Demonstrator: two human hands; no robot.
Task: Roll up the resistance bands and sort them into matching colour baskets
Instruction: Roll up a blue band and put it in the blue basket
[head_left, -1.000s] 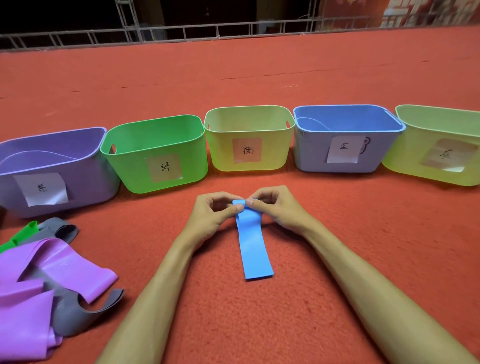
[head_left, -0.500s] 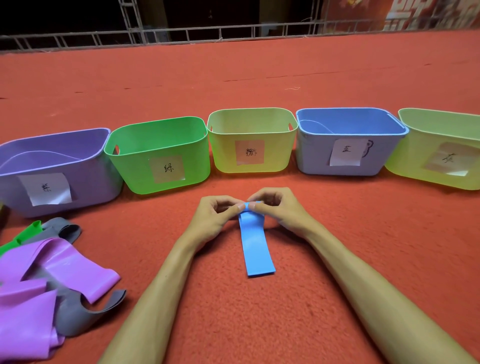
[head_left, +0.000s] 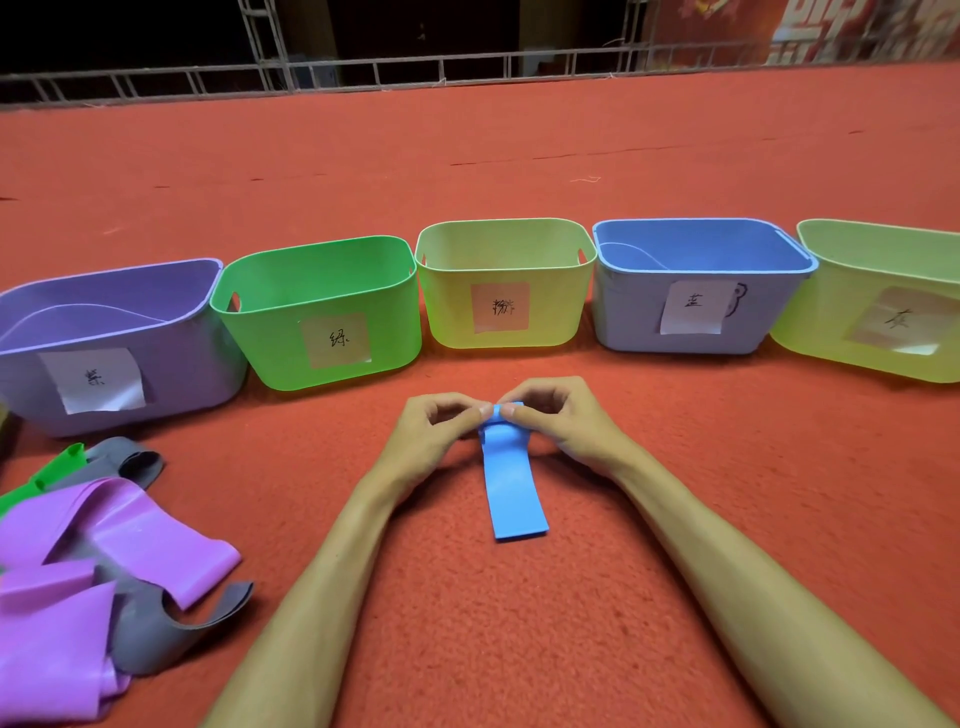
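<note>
Ahead, blue basket (head_left: 629, 318), fingers (head_left: 470, 414) pinching blue band (head_left: 515, 493)

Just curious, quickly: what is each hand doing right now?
Left hand: pinches the blue band's far end.
Right hand: pinches the same end.

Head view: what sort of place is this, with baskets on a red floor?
Probably an indoor stage or event hall; not certain. Red carpet covers the whole floor, a low metal railing runs along its far edge, and the space behind it is dark.
</note>
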